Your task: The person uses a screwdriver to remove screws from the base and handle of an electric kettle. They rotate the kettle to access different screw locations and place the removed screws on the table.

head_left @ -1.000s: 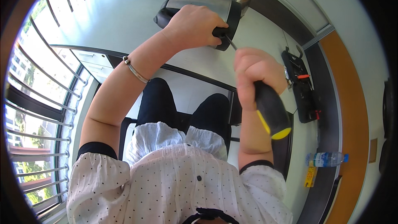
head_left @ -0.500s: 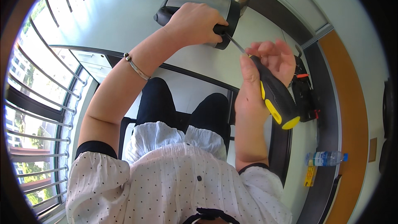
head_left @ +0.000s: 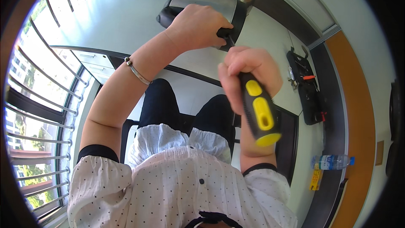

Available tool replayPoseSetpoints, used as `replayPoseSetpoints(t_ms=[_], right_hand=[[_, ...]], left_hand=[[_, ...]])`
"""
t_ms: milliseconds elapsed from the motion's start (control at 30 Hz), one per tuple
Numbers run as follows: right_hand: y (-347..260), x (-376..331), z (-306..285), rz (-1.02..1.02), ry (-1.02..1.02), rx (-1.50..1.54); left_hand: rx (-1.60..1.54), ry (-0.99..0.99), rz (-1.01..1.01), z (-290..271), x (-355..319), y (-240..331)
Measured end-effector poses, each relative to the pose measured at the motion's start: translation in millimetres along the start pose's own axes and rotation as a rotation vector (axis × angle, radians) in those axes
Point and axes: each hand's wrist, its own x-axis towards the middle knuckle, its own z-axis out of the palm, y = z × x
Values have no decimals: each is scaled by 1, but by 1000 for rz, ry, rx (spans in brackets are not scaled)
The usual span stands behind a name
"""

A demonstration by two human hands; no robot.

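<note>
- Whereas half a second ago the screwdriver (head_left: 258, 109) leaned toward the right of the frame with the fingers splayed at its upper end, the right hand (head_left: 249, 76) now clenches round the handle, which stands nearer upright in the centre right.
- A second ago the same handle sat lower under a full fist; the shifting grips read as turning strokes, so the screw work on the appliance (head_left: 211, 10) looks under way, not finished.
- The tip, a thin dark shaft, meets the appliance at its lower right corner, just beside the left thumb; the exact contact point is hidden.
- The left hand (head_left: 198, 27) stays clamped over the appliance's near edge, upper centre, steadying it on the table (head_left: 114, 21).
- The appliance is a rounded box, brushed silver metal on top with glossy black ends.
- The handle is chunky, matte black with bright yellow insets and a yellow butt.
- The table is smooth, pale and matte, with a dark edge.
- A thin metal bangle (head_left: 136, 71) circles the left wrist.
- A black tool tray (head_left: 308, 88) lies at right; a clear bottle (head_left: 331, 161) lies lower right.
</note>
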Motion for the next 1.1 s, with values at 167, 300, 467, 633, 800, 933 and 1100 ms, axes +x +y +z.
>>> replayPoseSetpoints(t_ms=[167,300,467,633,800,933,1100], right_hand=[[-8,20,-24,80,68,-87],[-18,12,-11,221,267,-268],[-14,-14,9,153,203,-538],[-29,-29,13,226,205,-619],[-30,-45,7,152,246,-707],[-34,-48,9,131,269,-706],[-34,-43,8,22,227,-628]], left_hand=[[-36,-33,-19,-1,-2,0],[-83,-36,-42,-1,1,3],[-57,29,-53,1,-1,-6],[-89,54,-29,6,3,-8],[-86,90,-39,5,1,-9],[-71,59,-51,5,3,-6],[-66,71,-39,5,4,-5]])
